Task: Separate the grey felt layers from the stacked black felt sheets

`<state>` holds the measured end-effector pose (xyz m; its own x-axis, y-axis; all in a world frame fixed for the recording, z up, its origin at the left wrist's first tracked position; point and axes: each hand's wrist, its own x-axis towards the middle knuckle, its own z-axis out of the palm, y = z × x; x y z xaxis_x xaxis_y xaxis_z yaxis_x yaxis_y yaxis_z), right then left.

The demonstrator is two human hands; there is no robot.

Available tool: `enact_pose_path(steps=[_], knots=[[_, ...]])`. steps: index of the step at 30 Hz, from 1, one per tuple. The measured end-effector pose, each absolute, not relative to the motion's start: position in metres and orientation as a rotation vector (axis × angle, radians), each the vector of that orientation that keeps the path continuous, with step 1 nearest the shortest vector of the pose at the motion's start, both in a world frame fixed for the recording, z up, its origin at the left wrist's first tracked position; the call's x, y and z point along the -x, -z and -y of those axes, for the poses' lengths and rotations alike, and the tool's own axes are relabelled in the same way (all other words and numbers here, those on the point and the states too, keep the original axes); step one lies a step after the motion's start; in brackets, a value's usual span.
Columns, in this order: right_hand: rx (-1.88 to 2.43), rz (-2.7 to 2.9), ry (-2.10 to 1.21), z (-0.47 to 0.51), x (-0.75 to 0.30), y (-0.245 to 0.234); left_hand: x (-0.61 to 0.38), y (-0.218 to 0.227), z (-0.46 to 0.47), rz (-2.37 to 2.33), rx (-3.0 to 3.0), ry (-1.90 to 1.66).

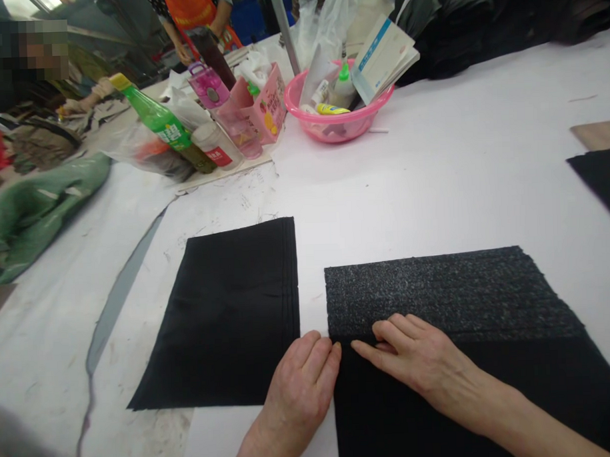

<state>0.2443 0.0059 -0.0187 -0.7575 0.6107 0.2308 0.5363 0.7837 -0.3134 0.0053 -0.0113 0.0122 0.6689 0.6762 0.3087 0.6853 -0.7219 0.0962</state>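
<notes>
Black fabric lies on the table in front of me, with a strip of speckled dark-grey fabric along its far side. At the left end of the line where the two meet, my left hand is closed, thumb and fingers pinching the fabric's edge. My right hand rests just right of it, fingers curled and thumb stretched toward the left, gripping the fabric along the same line. What lies under its fingertips is hidden. Left of my hands is a neat stack of black fabric pieces.
A pink basin with bottles and a booklet stands at the back. Beside it are a green bottle, a jar and a pink box. More black fabric lies at the right edge. Two people are at the far side.
</notes>
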Motion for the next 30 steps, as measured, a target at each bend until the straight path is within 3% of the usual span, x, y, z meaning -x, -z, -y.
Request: enact_pose_path(steps=[12, 30], knots=[[0.851, 2.680, -0.356, -0.008, -0.246, 0.021, -0.010, -0.012, 0.032, 1.358, 2.646, 0.348], [0.826, 2.606, -0.360, -0.007, -0.248, 0.015, -0.048, 0.014, 0.059, 1.588, 2.454, 0.428]])
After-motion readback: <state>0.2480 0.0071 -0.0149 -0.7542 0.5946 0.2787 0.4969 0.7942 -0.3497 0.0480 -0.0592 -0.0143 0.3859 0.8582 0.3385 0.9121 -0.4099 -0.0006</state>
